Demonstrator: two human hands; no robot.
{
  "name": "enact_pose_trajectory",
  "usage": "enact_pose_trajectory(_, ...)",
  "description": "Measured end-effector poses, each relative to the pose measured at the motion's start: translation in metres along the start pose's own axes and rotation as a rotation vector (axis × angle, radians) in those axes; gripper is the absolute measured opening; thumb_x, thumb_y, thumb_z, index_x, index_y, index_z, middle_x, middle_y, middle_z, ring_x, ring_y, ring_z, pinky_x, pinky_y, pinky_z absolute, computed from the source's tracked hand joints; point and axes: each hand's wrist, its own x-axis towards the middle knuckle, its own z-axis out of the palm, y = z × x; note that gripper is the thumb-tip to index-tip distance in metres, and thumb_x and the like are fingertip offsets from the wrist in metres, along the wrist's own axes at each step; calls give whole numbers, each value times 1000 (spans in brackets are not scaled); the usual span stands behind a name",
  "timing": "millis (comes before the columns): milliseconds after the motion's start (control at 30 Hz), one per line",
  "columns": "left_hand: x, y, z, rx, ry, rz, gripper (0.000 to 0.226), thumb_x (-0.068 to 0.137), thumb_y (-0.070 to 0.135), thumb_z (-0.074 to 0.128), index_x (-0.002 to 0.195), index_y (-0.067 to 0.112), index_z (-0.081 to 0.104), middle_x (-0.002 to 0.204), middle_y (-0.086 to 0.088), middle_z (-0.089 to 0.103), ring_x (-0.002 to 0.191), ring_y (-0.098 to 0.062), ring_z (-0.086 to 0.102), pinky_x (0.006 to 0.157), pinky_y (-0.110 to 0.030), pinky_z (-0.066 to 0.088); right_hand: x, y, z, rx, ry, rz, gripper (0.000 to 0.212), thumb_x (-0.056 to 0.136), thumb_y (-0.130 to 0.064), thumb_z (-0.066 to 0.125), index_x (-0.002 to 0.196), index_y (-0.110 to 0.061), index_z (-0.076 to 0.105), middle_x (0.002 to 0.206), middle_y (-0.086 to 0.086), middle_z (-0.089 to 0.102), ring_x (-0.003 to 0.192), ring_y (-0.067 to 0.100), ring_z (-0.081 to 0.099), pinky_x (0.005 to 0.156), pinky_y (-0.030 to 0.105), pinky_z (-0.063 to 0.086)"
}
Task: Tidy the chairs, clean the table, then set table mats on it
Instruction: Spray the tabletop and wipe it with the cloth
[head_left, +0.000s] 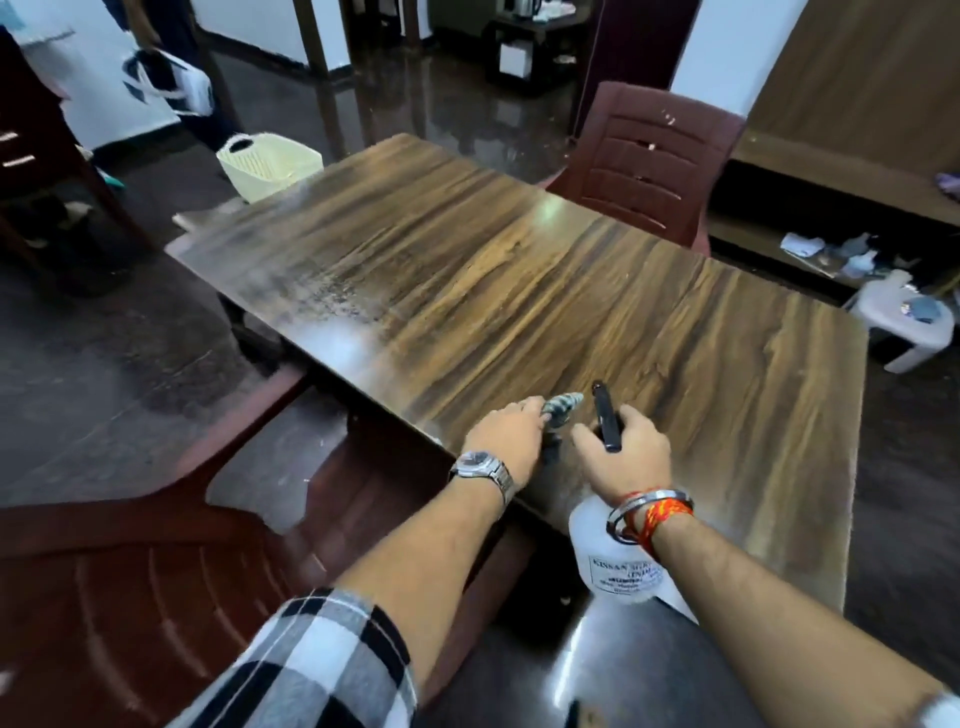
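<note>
Okay, risks first. The maroon chair (156, 571) at near left is pushed close to the table (519, 291) edge, so stepping that way likely snags a chair leg. The wet patch (322, 296) on the table's far-left end could run off that edge if left unwiped. The left hand (506, 441) has fingers curled on a striped cloth (563, 408) (bunched, hard to read) just over the near edge, so a slip probably drops it to the floor. The right hand (626, 454) wraps the black trigger of the spray bottle (602, 564), whose white body is at the near edge; can't tell if it rests there. A stray squeeze would wet the cloth hand.

Room: the tabletop past the hands is open wood, plenty of sweep for wiping. A second maroon chair (654, 156) stands at the far right side. The white stool (904, 327) is beyond the right corner, well apart. Table mats are not in view.
</note>
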Motion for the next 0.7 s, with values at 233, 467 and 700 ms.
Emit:
enact_pose_trajectory(233,-96,-63,-104,-292,208,-184,30,101,36,35,117,18,52,103,-13,68,94,-34,61,77,-40,48,-61,-72,30,112,3,-55,22,79,-26,67,75,-6,61,65,7,61,63,27,55,59,32,40)
enact_pose_trajectory(467,-187,-129,-163,-472,446,-555,23,97,30,52,84,12,53,69,9,51,74,-17,49,61,-25,25,-110,-111,77,94,-58,-241,29,85,-31,59,64,-17,44,58,2,52,63,33,52,62,38,43)
enact_pose_trajectory(700,-211,-210,-226,-421,387,-543,14,92,32,58,82,23,54,74,7,60,63,-4,53,45,-15,30,-144,-164,144,-19,-119,-291,28,89,-38,58,69,-21,45,66,4,60,66,33,58,63,36,45)
